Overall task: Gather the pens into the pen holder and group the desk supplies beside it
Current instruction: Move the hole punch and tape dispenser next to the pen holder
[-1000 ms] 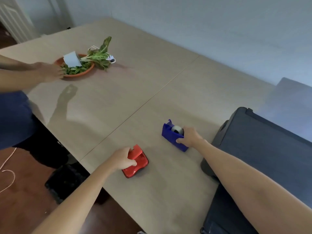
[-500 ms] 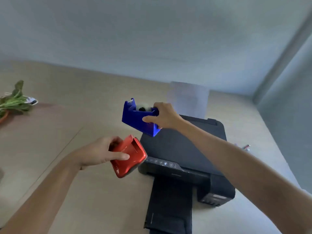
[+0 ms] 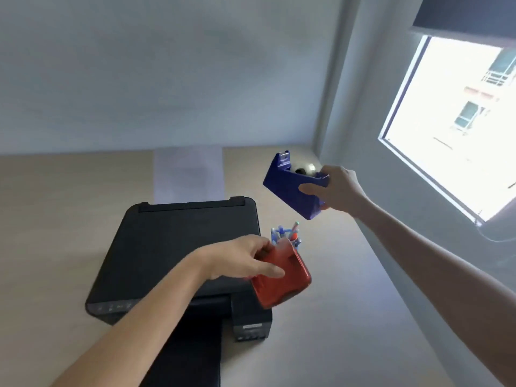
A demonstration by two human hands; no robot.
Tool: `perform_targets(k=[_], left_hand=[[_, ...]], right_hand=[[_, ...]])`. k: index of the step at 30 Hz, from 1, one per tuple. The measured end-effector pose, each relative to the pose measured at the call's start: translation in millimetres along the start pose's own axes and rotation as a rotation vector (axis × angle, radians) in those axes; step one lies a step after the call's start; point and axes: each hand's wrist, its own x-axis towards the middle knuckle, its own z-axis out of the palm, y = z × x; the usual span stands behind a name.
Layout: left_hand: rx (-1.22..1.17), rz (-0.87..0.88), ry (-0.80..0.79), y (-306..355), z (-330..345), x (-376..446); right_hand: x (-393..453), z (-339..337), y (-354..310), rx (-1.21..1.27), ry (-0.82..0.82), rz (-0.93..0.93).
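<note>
My left hand (image 3: pixel 243 259) grips a red stapler-like desk tool (image 3: pixel 282 280), held in the air over the front right corner of the printer. My right hand (image 3: pixel 335 191) grips a blue tape dispenser (image 3: pixel 293 188) with a tape roll in it, held above the table near the wall. Between and below them several pens (image 3: pixel 287 236) stick up from a pen holder on the table; the red tool hides the holder itself.
A black printer (image 3: pixel 178 247) with a sheet of paper (image 3: pixel 190 174) in its rear feed sits on the wooden table (image 3: pixel 349 317). A wall runs along the table's right edge, with a bright window (image 3: pixel 460 121) above.
Both hands lifted the red tool and the blue dispenser off the table and carried them right, past the printer. The view swung right, so the pens and the window came into sight.
</note>
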Motion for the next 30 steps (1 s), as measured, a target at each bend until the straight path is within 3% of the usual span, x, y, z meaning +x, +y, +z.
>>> perform_targets(k=[6,14,19,30], left_hand=[[0.259,-0.095,-0.202,19.6,67.5,113.0],[0.666,-0.311,-0.187,-36.1,98.3,211.4],[0.638,-0.391,-0.122,-58.6,92.3,241.2],[0.568,-0.347,-0.044,-67.9,75.0,265.4]], right_hand=[[-7.1,-9.8,122.5,-0.025,0.093,0.246],[-27.8,57.6,217.2,-0.027,-0.028,0.452],[-34.2,98.5,230.5,0.007,-0.016,0.477],[-25.2,140.2,217.0,-0.054,0.049,0.47]])
